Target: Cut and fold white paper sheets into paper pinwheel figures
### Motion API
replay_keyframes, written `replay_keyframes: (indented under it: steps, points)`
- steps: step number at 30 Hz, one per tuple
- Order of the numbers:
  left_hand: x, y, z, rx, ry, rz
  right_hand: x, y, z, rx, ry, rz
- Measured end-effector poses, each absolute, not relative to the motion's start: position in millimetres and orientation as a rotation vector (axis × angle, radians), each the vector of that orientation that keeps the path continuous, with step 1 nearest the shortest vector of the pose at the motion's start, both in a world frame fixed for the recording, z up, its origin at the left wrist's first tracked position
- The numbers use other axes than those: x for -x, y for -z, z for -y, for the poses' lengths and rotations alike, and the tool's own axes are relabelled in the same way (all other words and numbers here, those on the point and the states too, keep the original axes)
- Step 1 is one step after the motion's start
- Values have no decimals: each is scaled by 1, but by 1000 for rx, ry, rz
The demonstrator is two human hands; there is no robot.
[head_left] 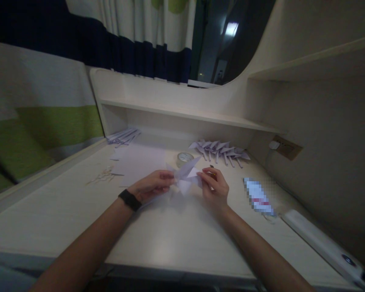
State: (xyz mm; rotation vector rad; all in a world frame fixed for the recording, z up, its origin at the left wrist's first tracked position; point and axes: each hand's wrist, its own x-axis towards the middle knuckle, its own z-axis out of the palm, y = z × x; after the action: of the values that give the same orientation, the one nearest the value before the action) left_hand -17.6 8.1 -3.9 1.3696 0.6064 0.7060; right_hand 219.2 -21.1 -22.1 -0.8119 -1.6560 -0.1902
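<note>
A left hand [154, 185] is clamping its grip on a white folded-paper pinwheel [185, 172], a right hand [215, 187] is pinching its other side, the pinwheel is hovering above a pale wooden table [161, 247], a round beige tape roll [180, 161] is sitting behind.

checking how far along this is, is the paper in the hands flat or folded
Folded: the paper, held between the left hand and the right hand, shows pointed flaps angled in different directions.

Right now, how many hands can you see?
2: the left hand, with a black wristband, and the right hand opposite it, both holding folded white paper.
</note>
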Motion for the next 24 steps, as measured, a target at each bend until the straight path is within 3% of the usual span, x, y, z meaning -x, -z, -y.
replay_keyframes:
  steps: [5,16,24]
  points:
    - [14,3,-6,-1409,-695,-586,-229,24,20,839,465,1919]
    - [11,3,-5,-1488,-747,-624,-232,19,24,857,570,2008]
    - [9,-3,-1,-1502,-794,-733,-223,10,29,845,295,1919]
